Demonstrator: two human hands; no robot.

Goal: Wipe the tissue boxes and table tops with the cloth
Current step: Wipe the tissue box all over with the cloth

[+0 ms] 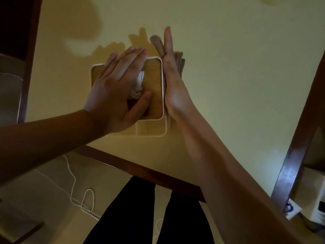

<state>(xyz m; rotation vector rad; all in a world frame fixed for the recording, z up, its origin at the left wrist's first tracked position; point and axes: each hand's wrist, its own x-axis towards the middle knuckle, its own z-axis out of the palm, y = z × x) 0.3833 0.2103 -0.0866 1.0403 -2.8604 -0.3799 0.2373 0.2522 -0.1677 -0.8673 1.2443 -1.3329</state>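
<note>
Tissue box sits mid-worktop, our left hand lying flat and relaxed on its lid with nothing in its grip, while our right hand, fingers straight, presses the cloth against the box's right side. We judge the light box could slide or tip if the side push outweighs the hold, and the protruding tissue could snag. Only 1 white cord lies on the floor below, nothing blocking us.
</note>
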